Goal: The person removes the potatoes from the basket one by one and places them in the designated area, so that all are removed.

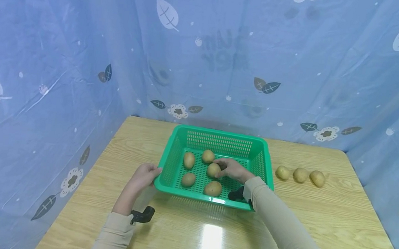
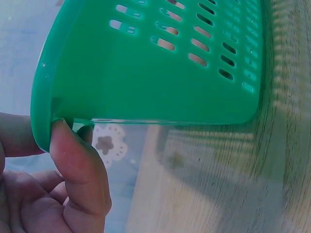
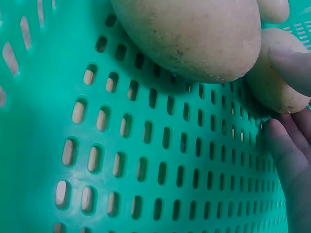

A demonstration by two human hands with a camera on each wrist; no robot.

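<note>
A potato (image 1: 212, 171) was inside the basket (image 1: 220, 133), pinched by the right hand (image 1: 233, 170). The left hand (image 1: 143, 176) gripped the basket's left rim. Four other potatoes (image 1: 213, 189) lay inside the basket, three more potatoes (image 1: 300, 175) to its right.

Head view: the right hand (image 1: 233, 169) hides part of the held potato (image 1: 212, 170); the right sleeve (image 1: 283, 228) masks the basket (image 1: 217, 132) at its near right corner; the lower edge crops the table (image 1: 335, 226). Left wrist view: the left hand (image 2: 75, 187) is cut off at left and below. Right wrist view: the nearest potato (image 3: 194, 39) is truncated above.
</note>
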